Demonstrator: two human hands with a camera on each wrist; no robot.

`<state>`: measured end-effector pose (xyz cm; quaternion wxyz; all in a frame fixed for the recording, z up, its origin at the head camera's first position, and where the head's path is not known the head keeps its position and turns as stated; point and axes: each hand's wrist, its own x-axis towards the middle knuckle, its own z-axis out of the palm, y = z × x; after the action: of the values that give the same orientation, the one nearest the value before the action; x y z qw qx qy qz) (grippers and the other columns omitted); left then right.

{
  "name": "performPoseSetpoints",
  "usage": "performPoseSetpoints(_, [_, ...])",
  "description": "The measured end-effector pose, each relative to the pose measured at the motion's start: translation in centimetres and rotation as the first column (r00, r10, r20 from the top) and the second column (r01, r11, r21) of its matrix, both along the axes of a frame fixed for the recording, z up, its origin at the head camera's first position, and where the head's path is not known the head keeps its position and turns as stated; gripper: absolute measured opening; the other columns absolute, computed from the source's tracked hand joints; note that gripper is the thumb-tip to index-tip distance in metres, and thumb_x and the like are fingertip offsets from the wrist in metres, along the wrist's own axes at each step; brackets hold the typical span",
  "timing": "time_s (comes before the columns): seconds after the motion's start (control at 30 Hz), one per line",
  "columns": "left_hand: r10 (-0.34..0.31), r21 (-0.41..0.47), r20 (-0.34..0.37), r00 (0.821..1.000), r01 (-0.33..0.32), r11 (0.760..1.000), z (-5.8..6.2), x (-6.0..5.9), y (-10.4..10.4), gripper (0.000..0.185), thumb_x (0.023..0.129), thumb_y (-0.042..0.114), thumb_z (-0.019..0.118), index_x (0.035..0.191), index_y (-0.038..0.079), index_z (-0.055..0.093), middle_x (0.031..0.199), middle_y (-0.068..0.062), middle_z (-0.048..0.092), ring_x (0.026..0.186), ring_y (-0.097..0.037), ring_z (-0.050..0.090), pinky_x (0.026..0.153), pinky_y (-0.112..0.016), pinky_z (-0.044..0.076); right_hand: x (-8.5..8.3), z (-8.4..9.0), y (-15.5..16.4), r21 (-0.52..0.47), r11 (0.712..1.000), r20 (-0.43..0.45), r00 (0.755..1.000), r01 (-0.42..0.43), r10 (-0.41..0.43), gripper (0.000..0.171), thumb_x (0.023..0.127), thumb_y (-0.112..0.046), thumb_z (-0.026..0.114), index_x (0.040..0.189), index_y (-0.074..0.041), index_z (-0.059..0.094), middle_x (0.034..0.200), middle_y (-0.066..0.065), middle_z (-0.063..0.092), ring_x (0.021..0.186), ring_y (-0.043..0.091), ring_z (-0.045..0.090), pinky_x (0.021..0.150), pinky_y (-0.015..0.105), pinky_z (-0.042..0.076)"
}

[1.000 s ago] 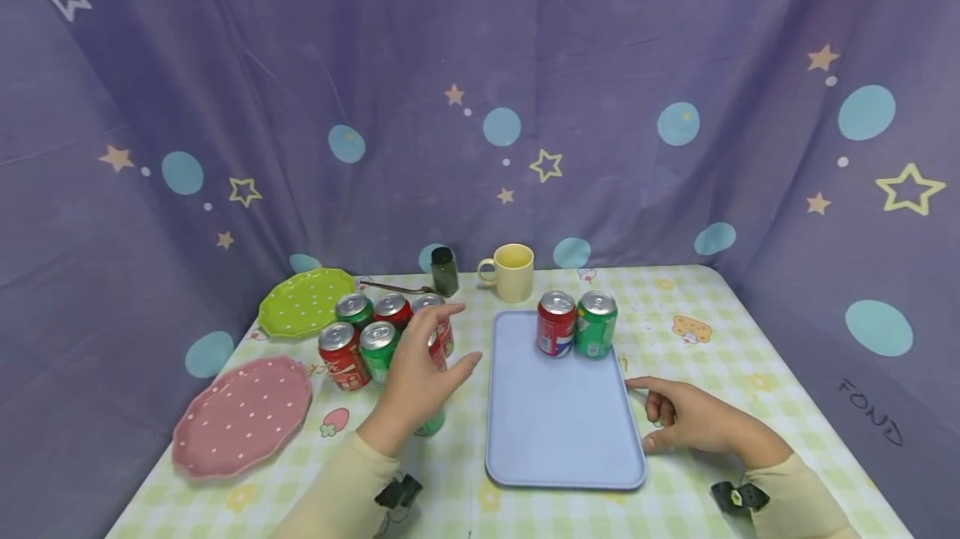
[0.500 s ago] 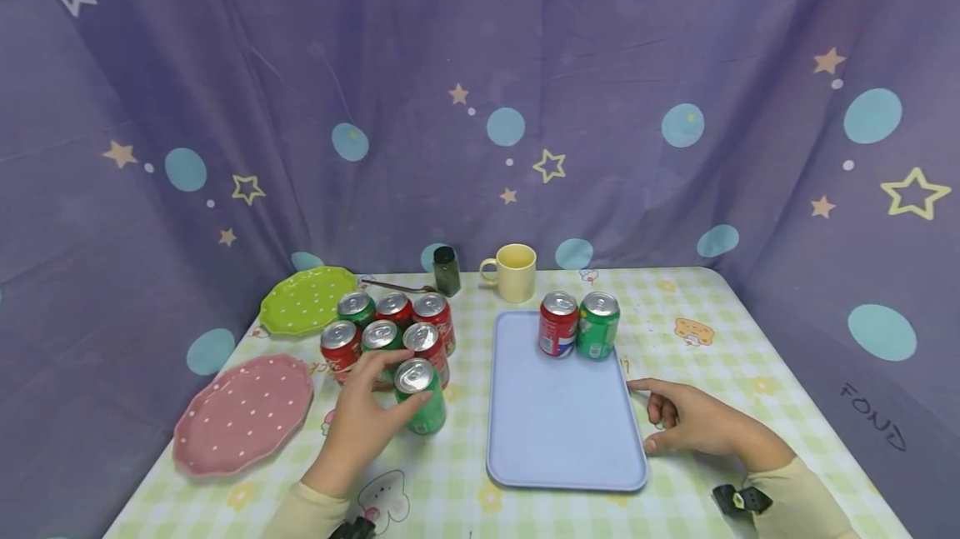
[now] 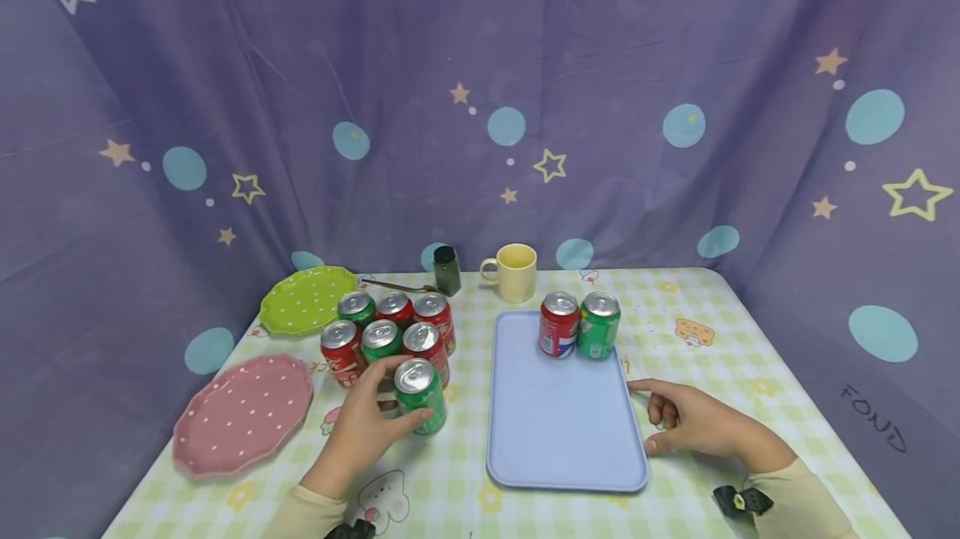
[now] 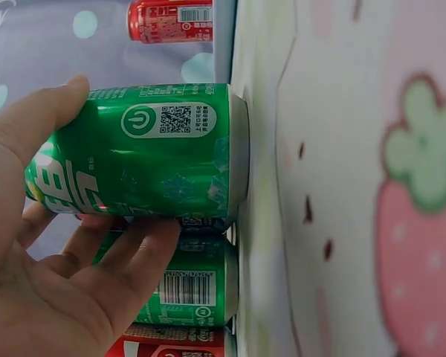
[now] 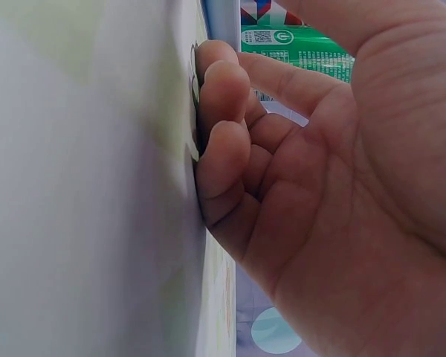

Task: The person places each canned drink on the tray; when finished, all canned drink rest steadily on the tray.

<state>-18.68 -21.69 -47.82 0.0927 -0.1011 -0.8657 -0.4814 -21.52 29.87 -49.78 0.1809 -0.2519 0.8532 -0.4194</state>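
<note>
Gripping the near green can (image 3: 420, 396) with the left hand (image 3: 358, 431), fingers wrapped round it; resting the right hand (image 3: 693, 421), loosely curled and empty, against the tray (image 3: 562, 447), steadying it.

Soft, even light fills the head view with faint shadows, edges bow slightly outward, and both wrist views go blurry up close on the desk (image 5: 82, 186).
</note>
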Motion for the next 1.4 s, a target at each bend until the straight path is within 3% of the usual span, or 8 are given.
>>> performPoseSetpoints(0.2, [-0.029,0.039,0.056,0.998,0.027,0.999,-0.2,-0.1,-0.1,0.079,0.077,0.024,0.097,0.142,0.028,0.053,0.133,-0.002,0.062,0.120,-0.027,0.062,0.092,-0.041,0.060,0.0,0.0,0.0,-0.001,1.000,0.009,1.000,0.003,-0.003,0.090,0.085,-0.023,0.090,0.156,0.004,0.041,0.100,0.013,0.056,0.075,0.013,0.052,0.062,0.028,0.047])
performPoseSetpoints(0.67, [-0.050,0.074,0.084,0.995,0.043,0.996,-0.2,0.0,0.0,0.076,0.080,0.024,0.095,0.142,0.032,0.052,0.134,-0.002,0.061,0.122,-0.027,0.060,0.093,-0.039,0.059,-0.2,-0.5,0.3,-0.008,1.000,0.001,1.000,-0.008,0.008,0.089,0.086,-0.024,0.089,0.156,0.002,0.042,0.098,0.012,0.056,0.074,0.012,0.051,0.061,0.028,0.047])
performPoseSetpoints(1.1, [-0.046,0.141,-0.023,0.999,0.049,0.989,-0.3,0.2,0.3,0.075,0.077,0.017,0.096,0.140,0.029,0.055,0.132,-0.001,0.061,0.113,-0.029,0.063,0.084,-0.036,0.061,-0.4,-0.7,0.3,-0.012,1.000,0.002,1.000,-0.010,0.010,0.089,0.086,-0.024,0.089,0.156,0.003,0.041,0.098,0.012,0.057,0.074,0.012,0.052,0.062,0.028,0.047])
performPoseSetpoints(1.23, [-0.041,0.176,-0.066,0.997,0.052,0.983,0.4,0.5,1.0,0.075,0.078,0.017,0.096,0.141,0.026,0.055,0.131,-0.001,0.061,0.111,-0.029,0.065,0.083,-0.037,0.062,-0.4,-0.6,0.3,-0.006,1.000,0.003,1.000,-0.007,0.007,0.089,0.085,-0.024,0.089,0.156,0.002,0.041,0.099,0.011,0.057,0.074,0.012,0.052,0.062,0.028,0.047])
performPoseSetpoints(1.4, [-0.067,0.236,-0.072,0.995,0.083,0.968,1.8,0.8,2.4,0.075,0.081,0.014,0.093,0.144,0.022,0.054,0.132,-0.006,0.061,0.112,-0.033,0.066,0.085,-0.039,0.062,-0.4,-0.6,0.2,0.006,1.000,0.002,1.000,0.002,-0.002,0.089,0.085,-0.025,0.090,0.156,0.001,0.042,0.098,0.011,0.057,0.075,0.012,0.052,0.062,0.028,0.047])
